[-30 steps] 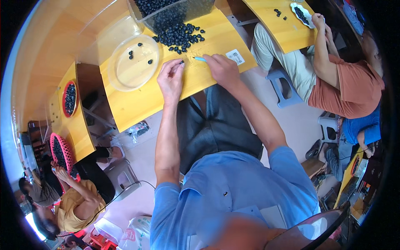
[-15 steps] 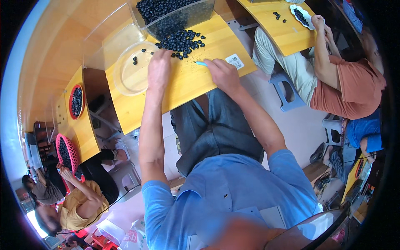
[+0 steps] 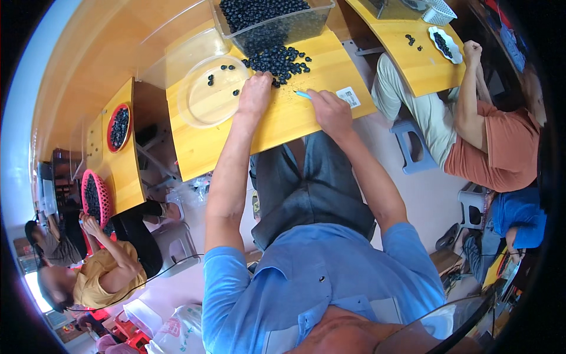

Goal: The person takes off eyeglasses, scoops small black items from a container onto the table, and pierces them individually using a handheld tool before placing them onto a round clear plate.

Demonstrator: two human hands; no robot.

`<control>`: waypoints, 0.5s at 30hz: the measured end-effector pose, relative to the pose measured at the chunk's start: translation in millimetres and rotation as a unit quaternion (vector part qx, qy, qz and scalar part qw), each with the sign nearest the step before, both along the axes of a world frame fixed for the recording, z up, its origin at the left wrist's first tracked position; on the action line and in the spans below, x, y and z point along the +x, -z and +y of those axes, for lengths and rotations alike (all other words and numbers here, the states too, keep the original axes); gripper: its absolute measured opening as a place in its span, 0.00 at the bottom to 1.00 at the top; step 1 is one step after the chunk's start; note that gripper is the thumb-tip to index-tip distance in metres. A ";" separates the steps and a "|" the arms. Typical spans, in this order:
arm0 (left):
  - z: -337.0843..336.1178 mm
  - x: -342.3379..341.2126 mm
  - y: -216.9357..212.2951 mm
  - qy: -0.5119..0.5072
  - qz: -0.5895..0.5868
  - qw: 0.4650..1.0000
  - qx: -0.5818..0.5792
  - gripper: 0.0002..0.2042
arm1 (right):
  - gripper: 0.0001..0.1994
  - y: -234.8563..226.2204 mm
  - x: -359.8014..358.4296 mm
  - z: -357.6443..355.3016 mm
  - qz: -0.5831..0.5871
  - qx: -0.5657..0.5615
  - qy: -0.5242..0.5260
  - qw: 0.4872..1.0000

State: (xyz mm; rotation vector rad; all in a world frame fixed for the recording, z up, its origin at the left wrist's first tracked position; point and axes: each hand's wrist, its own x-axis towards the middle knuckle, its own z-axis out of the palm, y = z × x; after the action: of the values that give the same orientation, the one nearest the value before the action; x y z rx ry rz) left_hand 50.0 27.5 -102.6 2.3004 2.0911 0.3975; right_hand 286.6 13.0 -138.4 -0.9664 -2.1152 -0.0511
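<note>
My left hand (image 3: 256, 94) reaches to the near edge of a loose pile of small, dark, round berry-like pieces (image 3: 277, 61). Its fingers are curled together and hide whatever is between them. To the right, just above the table, my right hand (image 3: 332, 113) is closed round a slim light-blue tool (image 3: 302, 94) with a small dark tip pointing left toward the pile. Left of my left hand lies a shallow clear round dish (image 3: 200, 123). Several of the dark pieces sit apart in it, one of them close to my left wrist (image 3: 236, 92).
A clear bin (image 3: 283, 29) full of the dark pieces stands behind the pile. A white printed card (image 3: 348, 97) lies at the table's right. Crumbs dot the wooden table (image 3: 236, 141). Other people work at side tables, with a red bowl (image 3: 119, 128), pink basket (image 3: 98, 197) and white dish (image 3: 445, 45).
My left hand has moved right from beside the dish to the pile, and another dark piece now shows in the dish. The right hand still holds the blue tool. The whole view has shifted.
</note>
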 end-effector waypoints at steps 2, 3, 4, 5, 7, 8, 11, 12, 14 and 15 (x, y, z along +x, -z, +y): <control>-3.8 2.0 1.3 -0.009 -0.023 0.999 0.026 0.05 | 0.13 -1.7 -1.7 -0.9 0.003 0.002 -0.003 1.000; -6.9 2.2 2.0 -0.016 -0.047 0.997 0.051 0.05 | 0.13 -2.6 -2.7 -1.2 0.005 0.003 -0.004 1.000; -9.5 4.1 2.7 -0.015 -0.048 0.997 0.051 0.05 | 0.13 -2.5 -2.0 -0.9 0.005 0.003 -0.003 1.000; -13.4 6.0 3.7 -0.019 -0.091 0.993 0.067 0.05 | 0.13 -2.1 -1.3 -0.8 0.003 0.002 -0.001 1.000; -22.1 6.5 7.9 -0.024 -0.134 0.987 0.083 0.05 | 0.13 -2.2 -1.4 -1.2 0.001 0.001 0.000 1.000; -27.3 5.8 11.3 -0.022 -0.163 0.979 0.123 0.06 | 0.13 -2.8 -2.0 -1.5 0.001 0.002 -0.001 1.000; -42.4 16.4 13.3 -0.067 -0.291 0.946 0.129 0.08 | 0.13 -2.7 1.2 -1.6 0.001 -0.005 0.000 1.000; -46.1 22.4 12.5 -0.115 -0.383 0.912 0.097 0.09 | 0.13 -1.2 3.2 -1.2 0.003 -0.010 0.000 1.000; -52.2 29.0 19.7 -0.128 -0.452 0.879 0.077 0.09 | 0.13 1.6 2.0 0.3 0.013 -0.002 -0.005 1.000; -53.9 33.1 23.6 -0.142 -0.516 0.843 0.059 0.09 | 0.13 3.4 1.3 1.1 0.025 0.008 -0.013 1.000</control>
State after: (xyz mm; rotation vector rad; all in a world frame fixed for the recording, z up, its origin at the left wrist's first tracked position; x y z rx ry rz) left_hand 83.1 -26.3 -126.2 1.2244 1.7569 1.4048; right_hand 287.9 14.1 -141.8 -0.9228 -2.0777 -0.0298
